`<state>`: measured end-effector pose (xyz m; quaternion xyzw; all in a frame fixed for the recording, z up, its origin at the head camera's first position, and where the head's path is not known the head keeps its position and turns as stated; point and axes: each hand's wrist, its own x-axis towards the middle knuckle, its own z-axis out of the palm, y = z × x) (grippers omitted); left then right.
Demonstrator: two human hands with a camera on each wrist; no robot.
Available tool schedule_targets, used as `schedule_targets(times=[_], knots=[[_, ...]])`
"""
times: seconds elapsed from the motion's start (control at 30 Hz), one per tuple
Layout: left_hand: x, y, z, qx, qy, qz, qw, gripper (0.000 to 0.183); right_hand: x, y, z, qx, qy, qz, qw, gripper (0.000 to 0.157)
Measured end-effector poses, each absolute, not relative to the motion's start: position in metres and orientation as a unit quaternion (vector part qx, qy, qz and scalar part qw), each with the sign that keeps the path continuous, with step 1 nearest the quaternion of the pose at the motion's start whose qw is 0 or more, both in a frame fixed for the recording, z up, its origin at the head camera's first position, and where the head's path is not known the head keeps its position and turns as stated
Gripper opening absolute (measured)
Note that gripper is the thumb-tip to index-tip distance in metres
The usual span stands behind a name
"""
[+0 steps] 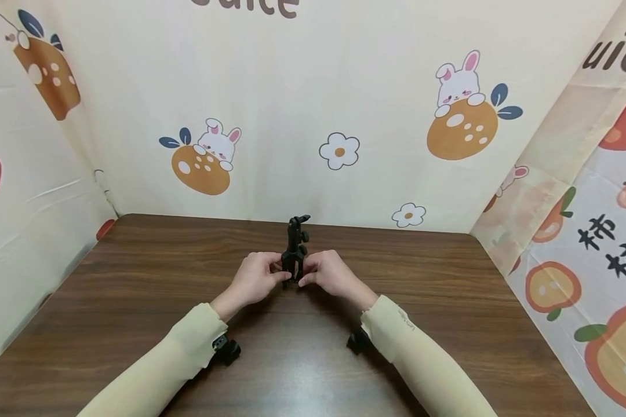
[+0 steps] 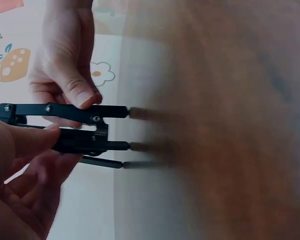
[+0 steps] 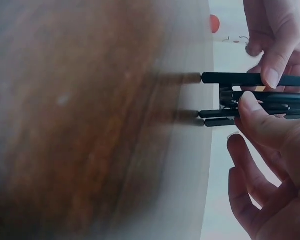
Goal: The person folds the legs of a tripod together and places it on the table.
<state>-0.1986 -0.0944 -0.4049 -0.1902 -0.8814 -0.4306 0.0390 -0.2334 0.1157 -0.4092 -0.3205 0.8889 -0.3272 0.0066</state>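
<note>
Toward the back middle of the table stands a small black tripod (image 1: 294, 233), upright, with its head bent over at the top and knobs on its right side. Its legs are close together, and in the left wrist view the leg tips (image 2: 121, 111) meet the tabletop. My left hand (image 1: 254, 278) pinches a leg from the left between thumb and fingers. From the other side my right hand (image 1: 336, 274) pinches another leg low down. The right wrist view shows the right thumb (image 3: 260, 117) lying along a leg, with the lower fingers spread away from it.
The dark wood table (image 1: 438, 289) runs back to a cream curtain (image 1: 292, 87) printed with rabbits, fruit and flowers. Similar cloth hangs at the left (image 1: 31, 231) and right (image 1: 594, 191). A black wrist camera (image 1: 226, 350) sits under the left sleeve, another (image 1: 358, 340) under the right.
</note>
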Motion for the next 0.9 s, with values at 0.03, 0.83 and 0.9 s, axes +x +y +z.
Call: schedule_targets(times=[0.03, 0.83, 0.9], knots=[[-0.198, -0.094, -0.405, -0.188, -0.883, -0.429, 0.045, 0.013, -0.234, 0.116, -0.409, -0.315, 0.890, -0.329, 0.006, 0.014], [-0.198, -0.092, -0.403, -0.189, -0.898, -0.395, 0.050, 0.012, -0.248, 0.118, -0.409, -0.206, 0.929, -0.307, 0.009, 0.069], [-0.199, -0.092, -0.402, -0.191, -0.896, -0.398, 0.043, 0.014, -0.248, 0.120, -0.409, -0.207, 0.925, -0.319, 0.018, 0.073]])
